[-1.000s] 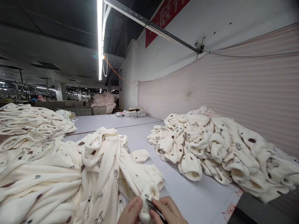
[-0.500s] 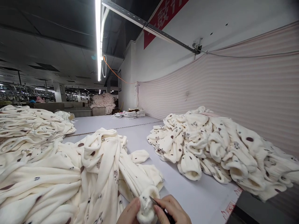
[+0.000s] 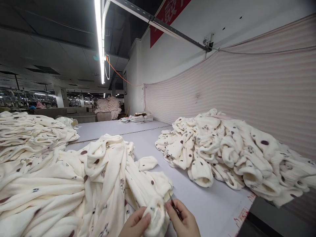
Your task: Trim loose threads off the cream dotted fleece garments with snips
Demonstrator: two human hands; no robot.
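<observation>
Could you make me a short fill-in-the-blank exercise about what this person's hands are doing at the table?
1. The left hand grips a cream fleece ____ end.
2. The right hand holds small dark ____ against it.
3. The garments' spots are ____ in colour.
4. A loose pile lies by the ____ curtain.

Missing words: cuff; snips; brown; striped

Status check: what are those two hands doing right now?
Left hand grips fleece cuff. Right hand pinches small dark tool at cuff. Garment heap alongside; nothing blocking.
</observation>
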